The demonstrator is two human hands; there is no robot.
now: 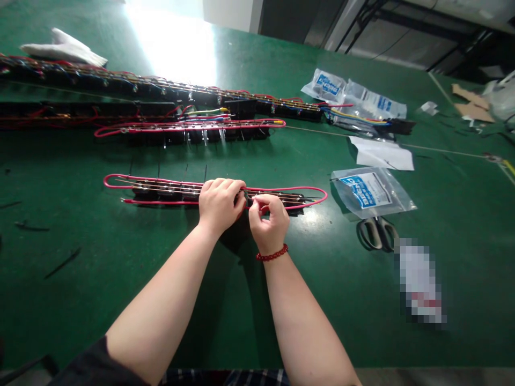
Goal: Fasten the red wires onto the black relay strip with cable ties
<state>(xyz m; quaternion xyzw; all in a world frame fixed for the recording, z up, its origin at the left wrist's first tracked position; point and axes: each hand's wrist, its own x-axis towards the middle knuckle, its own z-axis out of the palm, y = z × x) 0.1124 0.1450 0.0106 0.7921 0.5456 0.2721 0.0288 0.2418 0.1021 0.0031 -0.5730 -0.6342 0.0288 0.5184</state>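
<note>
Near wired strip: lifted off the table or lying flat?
Lying flat: the wired strip rests full length on the green table; left hand and right hand pinch its middle.

Green table (80, 300); pink wire loop (120, 179); red bead bracelet (272, 255); white-blue bags (372, 192).

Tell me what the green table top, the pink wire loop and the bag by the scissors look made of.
Green table top: likely a rubber or vinyl mat, matte with a soft sheen under the glare.
Pink wire loop: smooth plastic insulation, probably over metal; it bends in a glossy curve.
Bag: thin clear plastic film, shiny and creased, with blue print.
</note>
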